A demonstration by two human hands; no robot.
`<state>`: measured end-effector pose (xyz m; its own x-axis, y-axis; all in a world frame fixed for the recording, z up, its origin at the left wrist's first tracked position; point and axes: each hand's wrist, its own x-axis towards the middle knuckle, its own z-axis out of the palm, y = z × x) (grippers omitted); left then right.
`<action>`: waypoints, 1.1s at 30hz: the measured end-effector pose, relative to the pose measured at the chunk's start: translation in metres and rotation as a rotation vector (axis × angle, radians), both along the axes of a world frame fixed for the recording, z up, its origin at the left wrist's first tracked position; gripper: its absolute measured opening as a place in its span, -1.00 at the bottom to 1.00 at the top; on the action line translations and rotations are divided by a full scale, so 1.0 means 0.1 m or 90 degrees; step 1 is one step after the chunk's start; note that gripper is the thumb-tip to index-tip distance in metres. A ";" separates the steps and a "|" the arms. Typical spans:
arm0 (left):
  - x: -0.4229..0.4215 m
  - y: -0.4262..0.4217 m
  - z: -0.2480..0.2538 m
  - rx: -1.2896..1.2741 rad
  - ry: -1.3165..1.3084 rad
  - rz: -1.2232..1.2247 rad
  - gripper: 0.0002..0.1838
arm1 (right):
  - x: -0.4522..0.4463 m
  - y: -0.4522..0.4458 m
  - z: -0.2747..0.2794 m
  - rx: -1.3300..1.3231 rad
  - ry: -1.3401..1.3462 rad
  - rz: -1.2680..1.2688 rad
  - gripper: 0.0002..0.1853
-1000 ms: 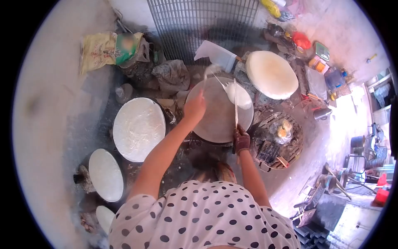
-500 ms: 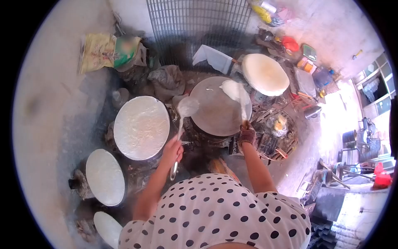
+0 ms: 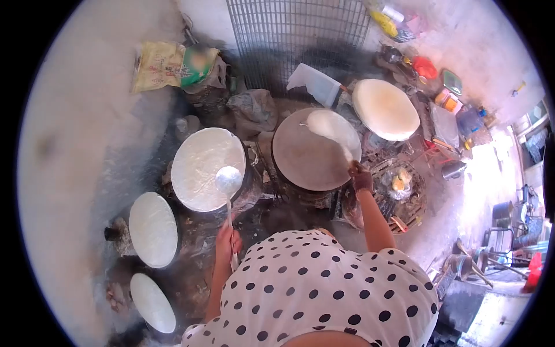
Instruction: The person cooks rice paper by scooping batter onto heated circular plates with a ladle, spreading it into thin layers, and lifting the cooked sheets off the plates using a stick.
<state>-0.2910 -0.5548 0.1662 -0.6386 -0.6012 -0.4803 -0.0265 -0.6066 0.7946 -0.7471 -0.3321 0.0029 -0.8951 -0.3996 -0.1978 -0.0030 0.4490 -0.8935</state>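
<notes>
Polka-dot top [image 3: 312, 277], 6 o'clock: white, black dots. Griddle [image 3: 298, 153]: grey. Batter [image 3: 324, 122], griddle's 1 o'clock: white. Ladle [image 3: 229, 180], 9 o'clock: whitish. Glove [image 3: 363, 184], 3 o'clock: dark maroon. Printed sack [image 3: 159, 66], 10 o'clock: yellow, green.

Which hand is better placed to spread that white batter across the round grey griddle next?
Probably the right hand: it's at the griddle, nearer the batter, apparently gripping a slim pale stick. The left hand holds a long-handled pale ladle left of the griddle.
</notes>
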 end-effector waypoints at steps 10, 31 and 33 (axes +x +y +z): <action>-0.51 0.61 0.01 0.130 0.032 0.066 -0.59 | -0.35 -0.58 0.17 0.191 0.105 0.202 -0.49; -0.55 1.65 -0.04 0.235 0.060 0.266 -0.63 | -1.25 -0.35 -0.47 0.085 0.252 0.348 -0.60; -0.55 1.65 -0.09 0.243 0.055 0.254 -0.63 | -0.79 -0.56 0.34 0.267 0.315 0.423 -0.59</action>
<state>-0.3461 -0.3901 0.1568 -0.4442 -0.5978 -0.6673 0.3192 -0.8016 0.5056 -0.8257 -0.3880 0.0370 -0.5290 -0.8429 -0.0984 -0.7129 0.5044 -0.4871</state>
